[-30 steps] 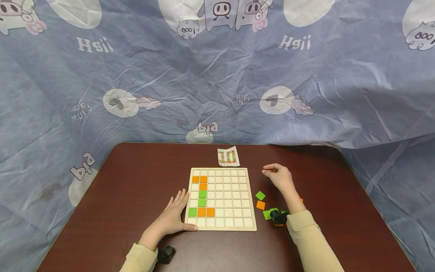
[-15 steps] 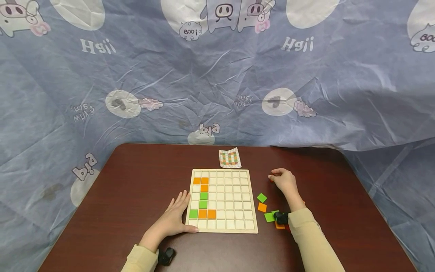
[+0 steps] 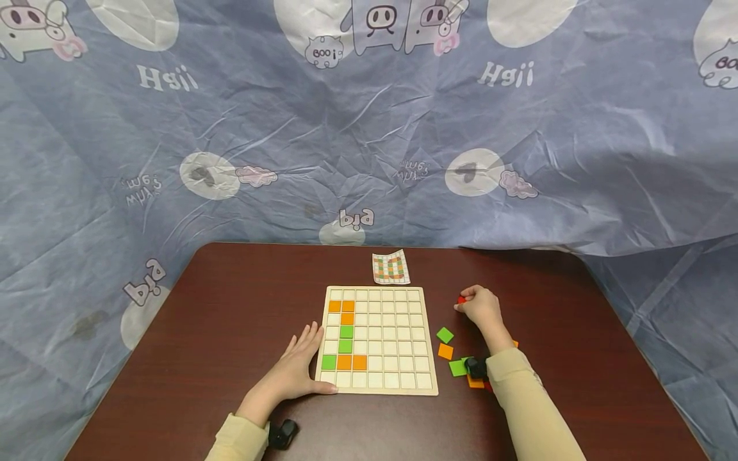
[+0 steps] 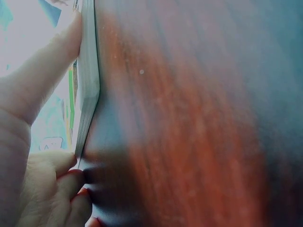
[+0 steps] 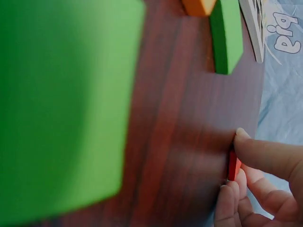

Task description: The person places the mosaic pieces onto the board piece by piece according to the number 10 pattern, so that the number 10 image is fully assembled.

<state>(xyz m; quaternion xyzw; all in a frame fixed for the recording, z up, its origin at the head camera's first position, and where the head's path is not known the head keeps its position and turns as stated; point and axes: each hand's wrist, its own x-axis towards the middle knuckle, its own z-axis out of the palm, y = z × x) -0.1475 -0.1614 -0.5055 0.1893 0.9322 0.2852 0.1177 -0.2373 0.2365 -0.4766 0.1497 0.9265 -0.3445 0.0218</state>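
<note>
A square wooden board (image 3: 389, 334) with a grid of shallow cells lies on the table. Orange and green square tiles fill several cells on its left side. My left hand (image 3: 293, 368) rests at the board's near-left corner, fingers stretched along the left edge and thumb at the front edge. To the right of the board, my right hand (image 3: 484, 308) pinches a small red tile (image 5: 233, 165) between thumb and fingers, low at the tabletop. In the head view only a bit of that red tile shows at the fingertips.
Loose green (image 3: 444, 335) and orange (image 3: 445, 351) tiles lie right of the board. More tiles, partly under the right wrist, include a green tile (image 3: 458, 368). A patterned paper card (image 3: 391, 267) lies behind the board. A printed cloth (image 3: 369, 141) hangs behind the table.
My right hand has shifted right and slightly nearer, and a red tile now shows at its fingertips. The left hand keeps its place on the board. The head view has shifted slightly.
</note>
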